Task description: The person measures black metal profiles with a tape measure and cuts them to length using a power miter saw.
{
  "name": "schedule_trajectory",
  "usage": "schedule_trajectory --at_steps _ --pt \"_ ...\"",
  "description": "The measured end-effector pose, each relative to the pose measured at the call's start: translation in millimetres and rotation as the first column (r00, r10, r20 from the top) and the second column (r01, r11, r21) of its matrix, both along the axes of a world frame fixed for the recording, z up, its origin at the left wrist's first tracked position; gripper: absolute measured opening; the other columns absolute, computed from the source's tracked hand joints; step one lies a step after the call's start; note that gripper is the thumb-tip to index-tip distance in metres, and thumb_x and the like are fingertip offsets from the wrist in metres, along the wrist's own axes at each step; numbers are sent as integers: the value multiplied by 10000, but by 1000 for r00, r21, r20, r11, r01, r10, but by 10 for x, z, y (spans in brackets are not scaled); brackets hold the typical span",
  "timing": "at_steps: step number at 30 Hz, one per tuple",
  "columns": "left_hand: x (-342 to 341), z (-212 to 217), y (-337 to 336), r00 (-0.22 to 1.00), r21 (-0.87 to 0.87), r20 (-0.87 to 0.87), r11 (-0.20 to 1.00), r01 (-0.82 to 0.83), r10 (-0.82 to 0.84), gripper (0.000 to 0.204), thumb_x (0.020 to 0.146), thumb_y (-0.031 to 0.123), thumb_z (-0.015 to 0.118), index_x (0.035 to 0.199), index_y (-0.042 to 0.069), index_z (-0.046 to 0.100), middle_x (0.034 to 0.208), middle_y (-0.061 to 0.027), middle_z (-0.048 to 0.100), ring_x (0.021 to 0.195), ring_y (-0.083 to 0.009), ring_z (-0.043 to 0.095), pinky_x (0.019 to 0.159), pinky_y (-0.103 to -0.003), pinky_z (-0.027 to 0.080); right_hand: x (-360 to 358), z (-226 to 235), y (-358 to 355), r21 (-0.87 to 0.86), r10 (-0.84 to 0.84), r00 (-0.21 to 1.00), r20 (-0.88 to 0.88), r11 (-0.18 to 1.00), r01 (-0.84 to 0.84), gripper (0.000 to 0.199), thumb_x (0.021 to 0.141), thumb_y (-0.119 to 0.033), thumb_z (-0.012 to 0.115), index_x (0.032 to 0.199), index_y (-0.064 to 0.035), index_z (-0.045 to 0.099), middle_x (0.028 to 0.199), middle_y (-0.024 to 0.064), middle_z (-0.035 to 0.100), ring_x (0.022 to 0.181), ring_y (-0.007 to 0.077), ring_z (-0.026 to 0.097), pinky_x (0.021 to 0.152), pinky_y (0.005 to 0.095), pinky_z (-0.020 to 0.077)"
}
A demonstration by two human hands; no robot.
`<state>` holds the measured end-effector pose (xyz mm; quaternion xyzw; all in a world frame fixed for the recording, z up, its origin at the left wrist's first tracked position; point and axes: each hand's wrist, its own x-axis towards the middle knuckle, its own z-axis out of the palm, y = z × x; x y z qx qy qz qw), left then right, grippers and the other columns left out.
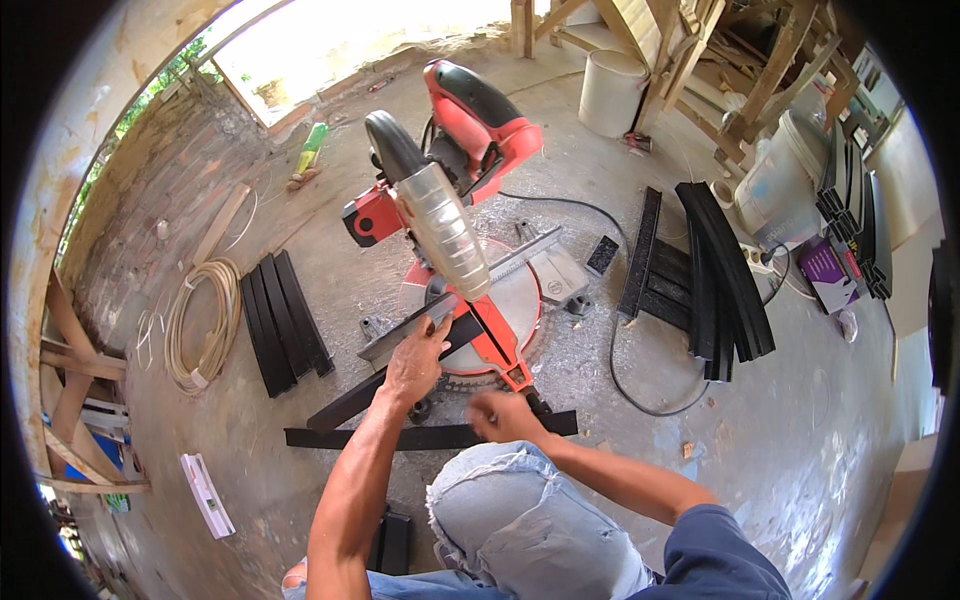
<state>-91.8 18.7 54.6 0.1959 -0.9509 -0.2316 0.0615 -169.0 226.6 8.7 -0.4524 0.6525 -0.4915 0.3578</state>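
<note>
A red mitre saw point(455, 215) with a silver blade guard stands on the concrete floor in front of me. My left hand point(415, 362) presses on a black profile strip point(350, 402) that lies across the saw's base against its fence. My right hand point(505, 415) is blurred, fingers curled, just above a second black strip point(330, 438) lying flat on the floor before the saw; whether it grips anything I cannot tell. My knee in torn jeans point(505, 515) is below both hands.
Cut black strips point(282, 322) lie to the left beside a coil of pale hose point(205, 325). A larger stack of black profiles point(715, 280) sits to the right. The saw's black cable point(625, 385) loops over the floor. A white bucket point(610, 92) and wooden frames stand at the back.
</note>
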Motion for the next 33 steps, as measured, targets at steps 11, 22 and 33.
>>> schedule_trajectory --at_steps 11,22,33 --pt "-172 -132 -191 990 -68 -128 997 45 -54 457 908 64 668 1362 59 620 1055 -166 585 969 -353 632 823 -454 527 -581 -28 -965 95 -446 709 546 874 476 356 973 -108 700 1226 110 578 951 165 724 735 227 749 621 328 627" --pt "37 -159 -112 981 -393 54 899 192 -186 612 832 146 737 1414 96 555 1419 -210 458 1337 -385 450 1106 -514 384 -625 -183 -1150 191 -476 607 637 859 475 331 964 -72 700 1178 165 610 986 183 723 714 191 736 592 285 601" --pt "45 -258 -123 1000 -358 24 934 7 1 530 860 140 714 1381 153 616 1527 -231 345 1454 -403 318 1121 -594 282 -903 -58 -1022 -238 -626 714 -314 780 579 232 907 -189 730 965 35 742 771 171 706 619 248 657 596 378 511"
